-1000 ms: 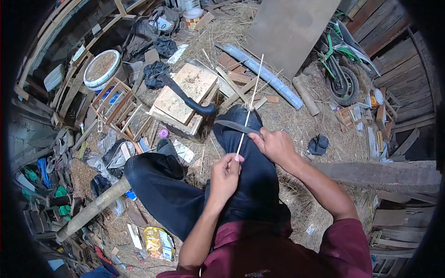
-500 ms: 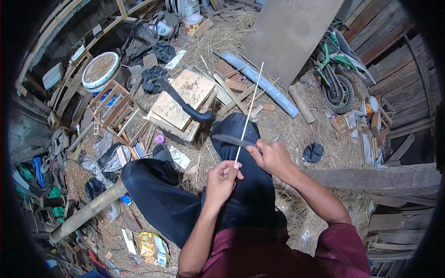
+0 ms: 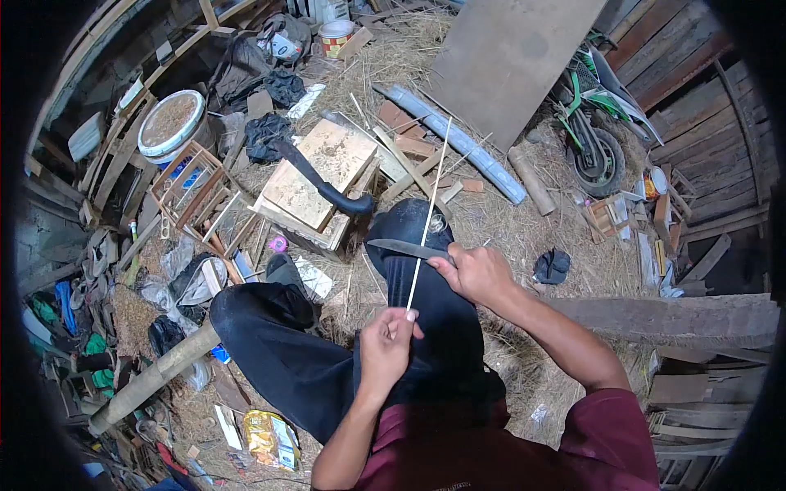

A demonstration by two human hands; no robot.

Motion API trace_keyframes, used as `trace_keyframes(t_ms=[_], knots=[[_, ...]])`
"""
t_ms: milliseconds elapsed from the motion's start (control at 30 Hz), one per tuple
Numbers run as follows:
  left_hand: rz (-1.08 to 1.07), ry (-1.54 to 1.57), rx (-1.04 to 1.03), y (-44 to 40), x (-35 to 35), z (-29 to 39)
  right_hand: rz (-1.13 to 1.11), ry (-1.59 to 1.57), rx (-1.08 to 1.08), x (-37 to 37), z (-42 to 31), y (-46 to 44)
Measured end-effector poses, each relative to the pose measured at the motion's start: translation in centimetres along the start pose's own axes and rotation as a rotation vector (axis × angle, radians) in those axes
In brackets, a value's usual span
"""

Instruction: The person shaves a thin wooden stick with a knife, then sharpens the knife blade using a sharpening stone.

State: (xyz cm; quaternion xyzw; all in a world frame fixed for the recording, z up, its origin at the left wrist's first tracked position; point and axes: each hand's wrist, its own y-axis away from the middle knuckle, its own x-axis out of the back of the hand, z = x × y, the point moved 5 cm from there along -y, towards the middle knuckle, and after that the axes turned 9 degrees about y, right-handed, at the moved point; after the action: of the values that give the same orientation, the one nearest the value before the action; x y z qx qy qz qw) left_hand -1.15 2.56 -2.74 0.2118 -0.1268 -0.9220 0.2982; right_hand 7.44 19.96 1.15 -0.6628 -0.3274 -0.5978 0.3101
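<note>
A long thin pale strip (image 3: 436,176) runs up and away over my right knee. Its near end is pinched between the thumb and fingers of my left hand (image 3: 387,344), above my lap. My right hand (image 3: 479,274) is closed round the handle of a knife (image 3: 401,246), and the handle is mostly hidden in the palm. The blade points left and lies across the strip, just over the dark trouser knee. Small pale curls (image 3: 438,222) rest on the knee beyond the blade.
Ahead on the left, a curved machete (image 3: 315,176) lies on a wooden block (image 3: 286,192). Farther left are a white-rimmed bucket (image 3: 172,123) and a small wooden frame (image 3: 192,184). A grey pipe (image 3: 458,143), a large board (image 3: 512,65) and a motorbike (image 3: 598,147) stand or lie beyond.
My left hand has moved down and slightly left with the strip, away from the knife. Compared with a second ago, the curls by the blade now rest on the knee, off the strip.
</note>
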Motion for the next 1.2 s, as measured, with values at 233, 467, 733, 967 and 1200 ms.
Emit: trace_keyframes(t_ms=[233,467,733,967,1200], knots=[[-0.021,0.021,0.118,3.2,1.5,-0.4,0.026,0.010,-0.059,0.3,-0.4,0.6],[-0.187,0.093,0.168,-1.4,-1.0,1.1,-0.012,-0.039,0.018,0.5,-0.9,0.5],[-0.125,-0.011,0.109,-2.1,-0.3,-0.3,0.023,0.087,0.049,1.0,-1.0,1.0],[-0.116,-0.069,0.130,-0.8,-1.0,-0.5,-0.006,0.092,-0.031,0.7,0.4,2.2],[-0.228,0.005,0.335,4.7,1.8,-0.4,0.012,0.018,-0.257,0.2,4.2,1.0]])
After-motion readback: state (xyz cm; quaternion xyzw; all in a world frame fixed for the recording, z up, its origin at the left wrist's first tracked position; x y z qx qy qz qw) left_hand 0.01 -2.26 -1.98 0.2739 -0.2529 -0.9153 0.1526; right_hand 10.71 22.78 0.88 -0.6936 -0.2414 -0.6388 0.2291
